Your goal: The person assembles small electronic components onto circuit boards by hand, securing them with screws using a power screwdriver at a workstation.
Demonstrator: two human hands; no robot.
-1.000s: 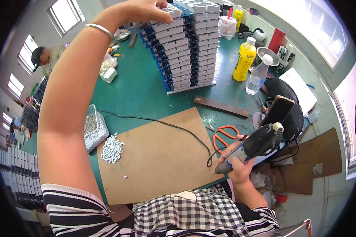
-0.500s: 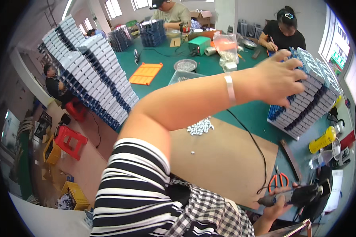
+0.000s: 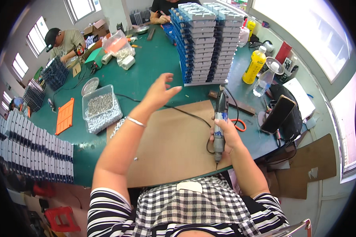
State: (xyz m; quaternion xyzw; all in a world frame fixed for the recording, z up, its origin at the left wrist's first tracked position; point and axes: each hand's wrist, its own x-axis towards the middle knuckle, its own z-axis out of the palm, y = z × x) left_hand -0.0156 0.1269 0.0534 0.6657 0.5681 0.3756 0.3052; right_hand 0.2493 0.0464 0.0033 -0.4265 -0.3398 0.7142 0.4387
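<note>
Left hand (image 3: pixel 161 91) now off grey stack (image 3: pixel 209 39), fingers spread | right hand (image 3: pixel 224 136) grips electric screwdriver (image 3: pixel 220 122)

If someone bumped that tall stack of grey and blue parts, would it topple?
Probably it would sway rather than slide: the stack stands many layers tall on a narrow base. Likely heavy, being densely packed. The free left hand is raised near it; the right hand grips a screwdriver.

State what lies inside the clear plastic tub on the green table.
The clear plastic tub holds a heap of small silvery metal parts, filling most of it. Its floor is covered by them.
</note>
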